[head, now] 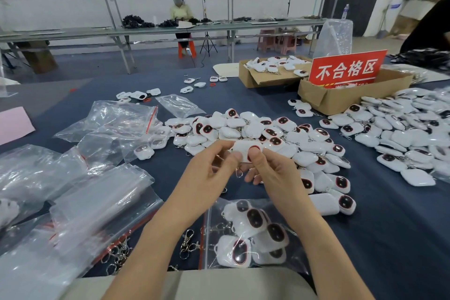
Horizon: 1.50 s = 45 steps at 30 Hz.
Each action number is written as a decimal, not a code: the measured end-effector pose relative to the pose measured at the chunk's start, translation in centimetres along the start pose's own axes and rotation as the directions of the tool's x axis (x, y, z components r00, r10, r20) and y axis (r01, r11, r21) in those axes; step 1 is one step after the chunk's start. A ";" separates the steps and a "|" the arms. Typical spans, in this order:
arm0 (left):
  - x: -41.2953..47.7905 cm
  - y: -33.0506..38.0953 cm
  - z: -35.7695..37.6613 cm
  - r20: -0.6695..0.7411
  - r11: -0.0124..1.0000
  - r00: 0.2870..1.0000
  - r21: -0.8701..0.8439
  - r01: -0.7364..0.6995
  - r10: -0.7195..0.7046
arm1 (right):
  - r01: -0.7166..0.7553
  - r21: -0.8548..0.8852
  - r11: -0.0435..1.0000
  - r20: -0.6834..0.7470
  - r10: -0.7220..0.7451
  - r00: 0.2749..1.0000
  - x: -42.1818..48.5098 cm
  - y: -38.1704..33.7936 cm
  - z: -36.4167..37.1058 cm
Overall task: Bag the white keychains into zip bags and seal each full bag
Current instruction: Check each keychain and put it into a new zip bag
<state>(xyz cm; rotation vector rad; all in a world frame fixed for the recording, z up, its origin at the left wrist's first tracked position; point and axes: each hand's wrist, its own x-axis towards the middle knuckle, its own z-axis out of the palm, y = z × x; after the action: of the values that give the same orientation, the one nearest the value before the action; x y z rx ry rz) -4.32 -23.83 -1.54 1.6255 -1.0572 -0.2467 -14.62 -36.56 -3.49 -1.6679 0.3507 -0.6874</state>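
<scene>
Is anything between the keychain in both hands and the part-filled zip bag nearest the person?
Nothing visible. The left hand and right hand pinch the keychain just beyond the zip bag; loose clasps lie beside its red-striped edge.

Both bare forearms extend from 6 o'clock, converging toward 12. The left hand point(207, 173) and right hand point(275, 173) meet, thumbs and curled fingers pinching one white keychain point(244, 148) between them.

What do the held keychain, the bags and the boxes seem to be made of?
The keychain is probably hard plastic, glossy white; it shines and has smooth rounded edges. The bags look like thin clear plastic film; they wrinkle and glint. The boxes look like brown cardboard, matte, with folded flaps.
</scene>
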 end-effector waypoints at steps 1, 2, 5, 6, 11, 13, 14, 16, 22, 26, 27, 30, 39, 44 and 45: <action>0.1 0.0 -0.1 -0.008 1.000 1.000 -0.003 0.012 -0.012 | 0.008 -0.010 1.000 0.008 -0.008 1.000 0.0 0.2 0.0; 0.1 -0.1 -0.2 -0.013 1.000 1.000 -0.002 0.025 -0.025 | 0.017 -0.015 1.000 0.017 -0.017 1.000 0.1 0.2 0.1; 0.1 -0.2 -0.7 -0.057 0.997 0.996 -0.035 0.070 -0.072 | 0.022 0.007 1.000 0.012 -0.022 1.000 0.1 0.3 0.2; 0.0 -0.2 -1.1 -0.090 0.992 0.990 -0.061 0.106 -0.112 | 0.011 0.028 1.000 -0.001 -0.011 1.000 0.0 0.3 0.1; -2.7 -1.8 -5.2 -0.133 0.905 0.895 -0.059 0.421 -0.425 | -0.019 0.028 0.999 -0.091 0.022 0.996 0.3 0.6 -0.5; -4.4 -2.4 -6.2 -0.113 0.848 0.841 -0.030 0.530 -0.530 | -0.040 0.002 0.999 -0.096 0.040 0.995 0.4 0.7 -0.6; -5.2 -2.6 -6.5 -0.093 0.824 0.820 -0.018 0.566 -0.565 | -0.049 -0.011 0.999 -0.088 0.048 0.995 0.4 0.7 -0.6; -6.3 -2.4 -6.5 -0.036 0.788 0.787 -0.003 0.616 -0.616 | -0.060 -0.041 0.997 -0.055 0.058 0.997 0.4 0.9 -0.6; -7.1 -0.7 -5.1 0.139 0.758 0.762 -0.091 0.646 -0.632 | -0.068 -0.080 0.995 0.005 0.068 0.998 0.1 1.2 -0.2; -6.7 -0.7 -4.7 0.052 0.776 0.785 -0.124 0.619 -0.618 | -0.078 -0.096 0.992 0.033 0.082 0.996 -0.1 1.3 -0.1; -6.7 -0.7 -4.8 0.057 0.773 0.781 -0.118 0.624 -0.622 | -0.077 -0.106 0.991 0.040 0.081 0.996 -0.1 1.3 0.0; -6.9 -0.9 -5.1 0.096 0.758 0.767 -0.116 0.641 -0.634 | -0.072 -0.119 0.990 0.053 0.079 0.995 -0.1 1.3 0.0; -7.0 -0.8 -3.0 -0.003 0.826 0.827 0.065 0.560 -0.561 | -0.068 -0.121 0.990 0.069 0.077 0.995 -0.1 1.6 0.1; -7.5 -0.7 -3.0 -0.028 0.812 0.834 0.210 0.544 -0.552 | -0.072 -0.108 0.991 0.073 0.080 0.994 -0.1 1.7 0.0; -7.6 -0.6 -3.0 -0.033 0.807 0.832 0.225 0.546 -0.554 | -0.073 -0.107 0.992 0.075 0.081 0.994 0.0 1.8 0.0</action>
<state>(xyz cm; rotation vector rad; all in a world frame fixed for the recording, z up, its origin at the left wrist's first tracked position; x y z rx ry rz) -6.43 -16.27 -3.74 2.1254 -0.6233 -0.5585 -14.41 -36.94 -5.21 -1.7657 0.3978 -0.5512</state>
